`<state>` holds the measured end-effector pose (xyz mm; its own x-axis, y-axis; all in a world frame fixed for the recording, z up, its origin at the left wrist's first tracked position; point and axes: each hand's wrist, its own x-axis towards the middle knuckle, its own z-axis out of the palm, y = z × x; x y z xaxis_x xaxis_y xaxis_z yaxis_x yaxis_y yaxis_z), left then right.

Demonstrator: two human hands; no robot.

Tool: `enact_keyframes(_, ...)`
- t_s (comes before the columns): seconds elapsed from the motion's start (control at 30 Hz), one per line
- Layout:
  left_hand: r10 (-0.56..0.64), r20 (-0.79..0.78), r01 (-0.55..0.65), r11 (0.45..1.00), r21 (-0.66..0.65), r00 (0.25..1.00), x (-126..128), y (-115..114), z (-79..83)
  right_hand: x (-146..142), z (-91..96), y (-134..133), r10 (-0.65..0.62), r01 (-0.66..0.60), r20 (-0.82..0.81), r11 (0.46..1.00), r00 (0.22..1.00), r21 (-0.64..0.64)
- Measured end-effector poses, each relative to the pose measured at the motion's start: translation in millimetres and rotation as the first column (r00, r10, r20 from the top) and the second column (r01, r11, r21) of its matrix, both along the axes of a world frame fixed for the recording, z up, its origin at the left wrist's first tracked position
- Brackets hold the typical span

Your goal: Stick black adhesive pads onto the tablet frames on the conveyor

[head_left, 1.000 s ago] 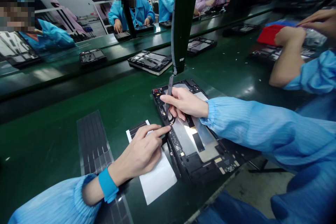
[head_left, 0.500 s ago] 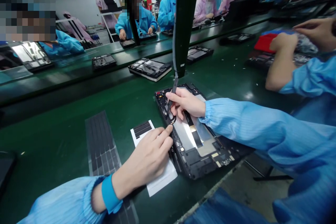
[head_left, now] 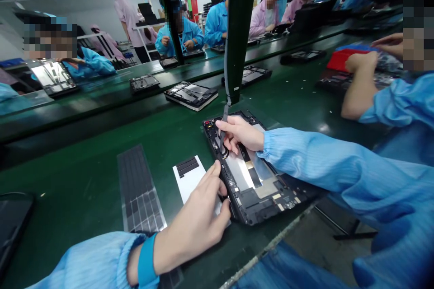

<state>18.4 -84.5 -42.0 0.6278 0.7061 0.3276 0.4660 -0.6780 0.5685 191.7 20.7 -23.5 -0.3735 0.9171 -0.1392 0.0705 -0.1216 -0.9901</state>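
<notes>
An opened tablet [head_left: 261,207], its inner parts and a ribbon cable showing, lies on the green bench before me. My right hand [head_left: 239,133] is over its upper left part, closed on slim dark tweezers [head_left: 224,119]. Their lower end points down to a short black cable [head_left: 225,151] near the tablet's left edge; contact is hard to make out. My left hand [head_left: 195,214] lies along that edge, fingers slightly bent and thumb apart, fingertips against the tablet's side. Under it, partly hidden, is a white sheet [head_left: 191,180] with black adhesive strips [head_left: 187,167].
A clear sheet of dark strips [head_left: 137,185] lies left of my hand. More opened tablets [head_left: 190,95] stand farther back, near a green post [head_left: 239,31]. At right, a co-worker's hands [head_left: 362,61] are by a red object [head_left: 339,58]. A dark panel [head_left: 13,226] is at far left.
My left hand's fingertips have drawn back from the cable area to the tablet's side, and the thumb has come into view. The tweezers stay at nearly the same spot. The view has shifted slightly.
</notes>
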Motion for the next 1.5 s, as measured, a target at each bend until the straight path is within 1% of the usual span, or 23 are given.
enact_keyframes(0.1, 0.049, 0.044, -0.047, 0.997, -0.059, 0.998, -3, 8, 9.5, 0, 0.1, -1, 0.035, -0.038, 0.066, 0.998, 0.997, 0.044)
enact_keyframes(0.2, 0.198, 0.064, -0.189, 0.974, -0.128, 0.978, -6, 30, 12.6, 1, 0.9, -3, 0.029, -0.046, 0.143, 0.992, 0.989, 0.12)
enact_keyframes(0.27, 0.281, 0.064, -0.259, 0.935, -0.241, 0.958, -6, 47, 9.7, 1, 1.1, -4, 0.01, -0.044, 0.183, 0.982, 0.983, 0.185)
enact_keyframes(0.3, 0.297, 0.062, -0.261, 0.906, -0.335, 0.953, -5, 55, 7.1, 1, 0.8, -5, 0.0, -0.042, 0.194, 0.976, 0.981, 0.215)
enact_keyframes(0.37, 0.284, 0.066, -0.2, 0.805, -0.558, 0.957, -1, 67, 1.7, 1, -0.6, -6, -0.018, -0.034, 0.194, 0.965, 0.981, 0.26)
enact_keyframes(0.43, 0.252, 0.068, -0.12, 0.659, -0.743, 0.965, 4, 75, -2.2, 0, -2.0, -5, -0.019, -0.025, 0.168, 0.965, 0.986, 0.259)
enact_keyframes(0.53, 0.229, 0.108, -0.011, 0.463, -0.886, 0.967, 9, 80, -3.1, -2, 1.1, -3, -0.049, 0.034, 0.07, 0.98, 0.996, 0.198)
enact_keyframes(0.6, 0.229, 0.155, 0.056, 0.386, -0.921, 0.961, 9, 82, -1.5, 2, 8.8, -1, -0.122, 0.12, -0.001, 0.976, 0.993, 0.179)
enact_keyframes(0.7, 0.227, 0.191, 0.105, 0.344, -0.933, 0.955, 6, 85, 1.2, 23, 22.5, -1, -0.251, 0.246, -0.007, 0.944, 0.968, 0.218)
enact_keyframes(0.77, 0.222, 0.171, 0.083, 0.356, -0.931, 0.96, 5, 86, 2.4, 46, 25.7, -2, -0.347, 0.326, 0.055, 0.917, 0.936, 0.231)
enact_keyframes(0.8, 0.218, 0.134, 0.04, 0.388, -0.921, 0.967, 5, 86, 2.6, 57, 24.3, -3, -0.403, 0.376, 0.086, 0.899, 0.911, 0.226)
enact_keyframes(0.87, 0.197, 0.01, -0.09, 0.495, -0.864, 0.98, 7, 84, 2.8, 75, 15.6, -7, -0.494, 0.471, 0.128, 0.865, 0.86, 0.173)
enact_keyframes(0.93, 0.166, -0.121, -0.2, 0.631, -0.75, 0.979, 10, 79, 3.2, 84, 2.5, -12, -0.553, 0.547, 0.149, 0.833, 0.82, 0.084)
enact_keyframes(1.0, 0.137, -0.189, -0.227, 0.744, -0.628, 0.972, 12, 73, 4.6, 84, -9.6, -17, -0.598, 0.601, 0.149, 0.799, 0.787, 0.029)
enact_keyframes(1.07, 0.146, -0.191, -0.227, 0.815, -0.533, 0.971, 14, 66, 8.0, 79, -16.1, -20, -0.636, 0.638, 0.125, 0.77, 0.761, 0.034)
enact_keyframes(1.1, 0.166, -0.174, -0.233, 0.828, -0.51, 0.971, 14, 63, 10.6, 76, -16.5, -21, -0.645, 0.645, 0.107, 0.763, 0.757, 0.042)
enact_keyframes(1.17, 0.242, -0.088, -0.252, 0.817, -0.519, 0.966, 15, 61, 18.4, 69, -11.7, -19, -0.647, 0.646, 0.078, 0.763, 0.759, 0.038)
enact_keyframes(1.23, 0.353, 0.101, -0.241, 0.794, -0.558, 0.93, 14, 64, 30.2, 60, -0.8, -16, -0.639, 0.639, 0.018, 0.769, 0.769, -0.003)
enact_keyframes(1.3, 0.439, 0.338, -0.203, 0.809, -0.551, 0.833, 7, 73, 45.4, 47, 13.6, -11, -0.593, 0.59, -0.083, 0.805, 0.801, -0.063)
enact_keyframes(1.37, 0.478, 0.512, -0.201, 0.84, -0.503, 0.714, -10, 90, 61.4, 30, 28.6, -1, -0.48, 0.47, -0.209, 0.877, 0.852, -0.097)
enact_keyframes(1.4, 0.503, 0.558, -0.225, 0.841, -0.492, 0.66, -23, 101, 68.2, 21, 35.4, 6, -0.407, 0.399, -0.252, 0.913, 0.878, -0.082)
enact_keyframes(1.47, 0.59, 0.59, -0.275, 0.796, -0.538, 0.551, -55, 125, 77.3, 3, 46.1, 23, -0.274, 0.283, -0.268, 0.959, 0.924, -0.005)
enact_keyframes(1.5, 0.653, 0.608, -0.356, 0.757, -0.548, 0.451, -73, 138, 78.8, -5, 49.5, 34, -0.226, 0.241, -0.228, 0.97, 0.947, 0.04)
